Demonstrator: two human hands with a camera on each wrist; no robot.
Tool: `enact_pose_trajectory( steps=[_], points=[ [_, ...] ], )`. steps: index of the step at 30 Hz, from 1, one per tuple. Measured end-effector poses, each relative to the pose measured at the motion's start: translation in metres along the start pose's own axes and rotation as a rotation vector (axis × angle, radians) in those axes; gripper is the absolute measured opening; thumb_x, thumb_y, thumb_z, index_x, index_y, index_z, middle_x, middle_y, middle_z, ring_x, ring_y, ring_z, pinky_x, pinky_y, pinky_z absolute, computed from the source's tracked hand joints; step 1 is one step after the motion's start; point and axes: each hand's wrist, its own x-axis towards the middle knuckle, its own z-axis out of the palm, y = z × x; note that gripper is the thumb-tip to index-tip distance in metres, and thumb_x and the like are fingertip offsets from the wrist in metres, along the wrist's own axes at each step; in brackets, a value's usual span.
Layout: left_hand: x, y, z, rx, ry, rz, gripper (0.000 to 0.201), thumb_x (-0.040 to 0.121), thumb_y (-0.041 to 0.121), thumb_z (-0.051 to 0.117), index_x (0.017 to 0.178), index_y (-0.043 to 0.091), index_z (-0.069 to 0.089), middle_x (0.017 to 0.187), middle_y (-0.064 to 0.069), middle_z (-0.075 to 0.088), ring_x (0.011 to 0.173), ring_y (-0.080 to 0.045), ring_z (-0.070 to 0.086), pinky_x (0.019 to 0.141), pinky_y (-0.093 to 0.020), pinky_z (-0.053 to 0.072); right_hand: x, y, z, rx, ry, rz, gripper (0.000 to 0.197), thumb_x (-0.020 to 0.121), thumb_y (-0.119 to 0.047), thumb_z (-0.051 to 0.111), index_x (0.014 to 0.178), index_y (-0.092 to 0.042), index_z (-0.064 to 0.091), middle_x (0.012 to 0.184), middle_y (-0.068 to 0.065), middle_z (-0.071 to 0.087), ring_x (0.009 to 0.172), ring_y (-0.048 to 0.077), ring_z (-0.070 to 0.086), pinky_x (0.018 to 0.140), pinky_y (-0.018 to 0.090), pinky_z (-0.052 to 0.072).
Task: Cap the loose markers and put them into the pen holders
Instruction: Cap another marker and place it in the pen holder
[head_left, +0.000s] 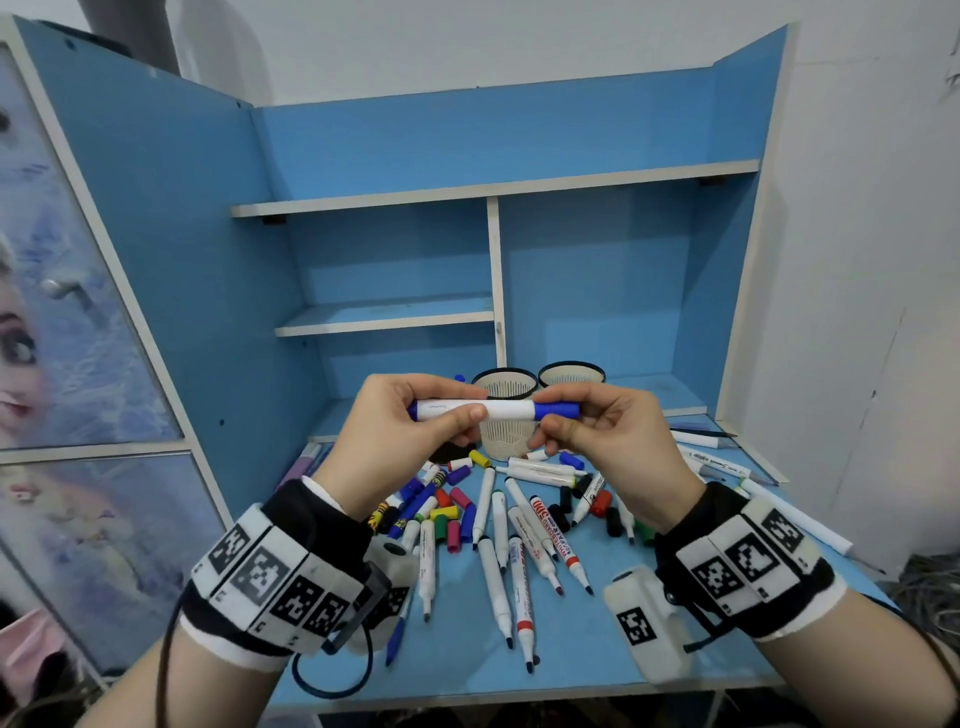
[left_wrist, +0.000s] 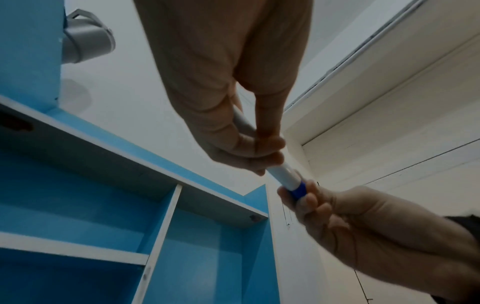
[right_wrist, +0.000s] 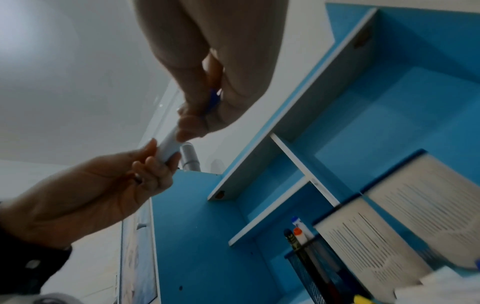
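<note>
Two hands (head_left: 410, 415), level marker (head_left: 498, 409), cap (head_left: 558, 410) rightward

Smooth glossy plastic marker (head_left: 498, 410)

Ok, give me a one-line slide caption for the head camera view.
Left hand and right hand hold a white marker by its barrel and blue cap above scattered uncapped markers.

blue desk hutch (head_left: 395, 150), white wall (head_left: 857, 208)
</note>
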Motion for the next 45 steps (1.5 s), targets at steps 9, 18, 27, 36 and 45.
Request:
enact_pose_trajectory(
  steps=[9, 18, 27, 36, 45],
  points=[
    [0.012, -0.007, -0.029, -0.119, 0.186, 0.011, 0.021, 0.072, 0.002, 0.075, 0.091, 0.008, 0.068, 0.085, -0.009, 0.074, 0.082, -0.021, 0.071, 0.078, -0.023, 0.054, 0.013, 0.011, 0.014, -0.172, -0.088, 0.036, 0.039, 0.078, 0.01, 0.067, 0.099, -0.023, 0.065, 0.08, 0.0, 0.066, 0.076, 0.01, 0.062, 0.078, 0.024, 0.054],
    [0.021, -0.014, -0.037, 0.089, 0.077, 0.029, 0.024, 0.071, 0.005, 0.078, 0.092, 0.014, 0.069, 0.088, -0.012, 0.072, 0.079, -0.019, 0.069, 0.077, -0.023, 0.057, 0.028, 0.026, 0.048, -0.525, -0.29, 0.013, 0.023, 0.084, -0.021, 0.069, 0.106, -0.026, 0.064, 0.084, 0.015, 0.067, 0.075, 0.026, 0.063, 0.073, 0.034, 0.051],
    [0.026, -0.1, -0.061, 0.598, -0.228, -0.247, 0.026, 0.072, 0.015, 0.08, 0.094, 0.012, 0.067, 0.089, -0.001, 0.068, 0.078, -0.014, 0.063, 0.082, -0.031, 0.055, 0.065, 0.061, 0.057, -0.634, -0.193, 0.113, 0.02, 0.085, -0.015, 0.067, 0.104, -0.017, 0.06, 0.078, 0.007, 0.061, 0.069, 0.016, 0.056, 0.073, 0.03, 0.049],
    [0.041, -0.147, -0.059, 1.035, -0.676, -0.306, 0.048, 0.076, 0.034, 0.076, 0.117, 0.013, 0.063, 0.112, 0.0, 0.065, 0.097, -0.015, 0.058, 0.083, -0.02, 0.042, 0.119, 0.084, 0.061, -0.581, 0.037, 0.07, 0.072, 0.085, -0.002, 0.063, 0.142, -0.017, 0.022, 0.094, 0.011, 0.063, 0.084, 0.023, 0.064, 0.083, 0.044, 0.054],
    [0.054, -0.154, -0.051, 1.139, -0.778, -0.339, 0.068, 0.065, 0.047, 0.081, 0.12, 0.014, 0.059, 0.114, -0.002, 0.062, 0.098, -0.017, 0.057, 0.088, -0.026, 0.048, 0.148, 0.098, 0.068, -0.6, 0.05, -0.059, 0.087, 0.081, 0.008, 0.06, 0.141, -0.041, 0.02, 0.09, 0.015, 0.059, 0.071, 0.026, 0.066, 0.069, 0.037, 0.058]
  ],
)
